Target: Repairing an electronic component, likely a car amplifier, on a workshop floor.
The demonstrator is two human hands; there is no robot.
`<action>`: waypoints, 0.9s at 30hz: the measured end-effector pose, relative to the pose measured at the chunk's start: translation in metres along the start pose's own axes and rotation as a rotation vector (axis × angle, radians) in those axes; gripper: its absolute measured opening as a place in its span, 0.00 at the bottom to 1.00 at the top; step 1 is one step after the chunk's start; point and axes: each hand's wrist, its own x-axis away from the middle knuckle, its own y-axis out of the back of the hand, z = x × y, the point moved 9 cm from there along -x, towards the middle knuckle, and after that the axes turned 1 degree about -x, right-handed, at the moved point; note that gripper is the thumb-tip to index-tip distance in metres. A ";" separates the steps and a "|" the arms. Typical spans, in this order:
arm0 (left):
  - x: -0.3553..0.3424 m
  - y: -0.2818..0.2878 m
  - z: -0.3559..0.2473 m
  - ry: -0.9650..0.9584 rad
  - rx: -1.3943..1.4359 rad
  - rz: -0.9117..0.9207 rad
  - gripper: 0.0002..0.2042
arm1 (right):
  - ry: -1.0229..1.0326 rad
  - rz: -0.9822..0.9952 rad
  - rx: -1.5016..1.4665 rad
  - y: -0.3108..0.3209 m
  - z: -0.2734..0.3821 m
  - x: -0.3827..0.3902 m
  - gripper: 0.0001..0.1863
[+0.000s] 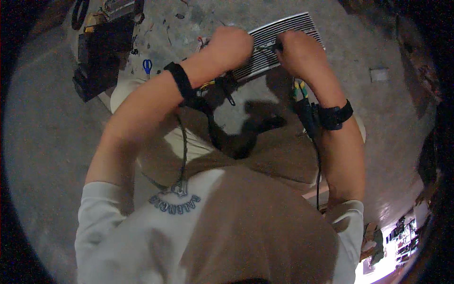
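A silver finned metal panel (298,26), like a heatsink or amplifier housing, lies on the floor beyond my knees. My left hand (232,47) is closed at its left part, with the fingertips turned away and what they hold hidden. Over its right part my right hand (302,53) is closed too, and something small and dark shows at its fingertips, too little to name. A thin greenish strand (265,48) runs between the two hands. Red and white wires (202,43) stick out beside my left hand.
Blue-handled scissors (147,65) lie to the left. Yellow-and-green handles of a tool (300,89) show below my right hand. A dark box (106,52) stands at the far left, with small scraps on the concrete floor (163,28) beside it. Black straps with cables circle both wrists.
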 end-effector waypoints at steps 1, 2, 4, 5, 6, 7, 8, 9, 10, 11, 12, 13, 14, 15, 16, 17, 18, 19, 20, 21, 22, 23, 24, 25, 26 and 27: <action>-0.002 -0.002 0.002 0.095 0.021 0.057 0.09 | -0.003 -0.008 0.000 0.000 -0.001 0.000 0.11; -0.005 -0.006 0.002 0.096 0.015 0.057 0.09 | 0.002 -0.025 0.001 0.002 0.000 -0.003 0.11; -0.010 -0.010 0.009 0.165 0.057 -0.011 0.08 | 0.043 -0.056 -0.007 -0.001 0.003 -0.009 0.10; -0.014 -0.007 0.008 0.155 0.058 -0.012 0.08 | 0.074 -0.080 -0.008 0.001 0.004 -0.009 0.10; -0.017 -0.010 0.013 0.195 0.128 0.051 0.09 | 0.063 -0.080 -0.009 0.001 0.001 -0.008 0.10; -0.019 -0.014 0.015 0.234 0.197 0.116 0.10 | 0.072 -0.091 -0.006 0.002 0.000 -0.006 0.10; -0.020 -0.017 0.017 0.231 0.192 0.118 0.10 | 0.089 -0.104 -0.006 0.004 0.004 -0.005 0.11; -0.024 -0.020 0.017 0.208 0.209 0.103 0.11 | 0.087 -0.107 -0.010 0.007 0.006 -0.004 0.11; -0.028 -0.022 0.018 0.185 0.227 0.089 0.12 | 0.099 -0.090 0.016 0.008 0.009 -0.004 0.11; -0.030 -0.031 0.022 0.180 0.225 0.093 0.12 | 0.108 -0.070 0.040 0.005 0.013 -0.001 0.11; -0.035 -0.041 0.027 0.174 0.281 0.154 0.13 | 0.109 -0.073 0.041 0.006 0.013 -0.002 0.11; -0.039 -0.050 0.031 0.169 0.339 0.213 0.14 | 0.102 -0.071 0.045 0.007 0.013 -0.005 0.12; -0.043 -0.048 0.034 0.166 0.335 0.207 0.14 | 0.091 -0.073 0.051 0.008 0.012 -0.006 0.12; -0.045 -0.052 0.034 0.132 0.264 0.278 0.15 | 0.090 -0.080 0.056 0.011 0.014 -0.006 0.12; -0.047 -0.056 0.035 0.101 0.194 0.347 0.16 | 0.047 -0.096 0.017 0.015 0.012 -0.006 0.11; -0.052 -0.061 0.044 0.109 0.193 0.339 0.16 | 0.011 -0.112 -0.022 0.019 0.014 -0.005 0.10; -0.048 -0.087 0.052 0.083 0.217 0.426 0.17 | 0.026 -0.122 -0.024 0.013 0.026 -0.003 0.10; -0.050 -0.100 0.056 0.053 0.251 0.508 0.17 | 0.036 -0.135 -0.019 0.014 0.028 -0.006 0.10; -0.056 -0.089 0.047 0.038 0.257 0.495 0.17 | 0.021 -0.143 -0.003 0.013 0.020 -0.004 0.10; -0.056 -0.071 0.033 -0.003 0.198 0.549 0.17 | 0.004 -0.140 0.011 0.013 0.014 -0.002 0.10; -0.053 -0.057 0.026 -0.035 0.134 0.596 0.17 | 0.001 -0.123 0.037 0.014 0.013 0.000 0.10; -0.049 -0.058 0.028 -0.033 0.135 0.588 0.17 | 0.009 -0.106 0.054 0.013 0.017 -0.001 0.10; -0.048 -0.052 0.027 -0.055 0.252 0.499 0.14 | 0.010 -0.109 0.062 0.012 0.016 -0.002 0.10; -0.049 -0.046 0.024 -0.079 0.367 0.408 0.14 | -0.018 -0.081 0.080 0.008 0.011 -0.003 0.10; -0.048 -0.055 0.029 -0.072 0.371 0.403 0.14 | -0.036 -0.050 0.094 0.005 0.010 -0.004 0.09; -0.048 -0.072 0.035 -0.077 0.415 0.428 0.13 | -0.025 -0.044 0.095 0.004 0.013 -0.005 0.09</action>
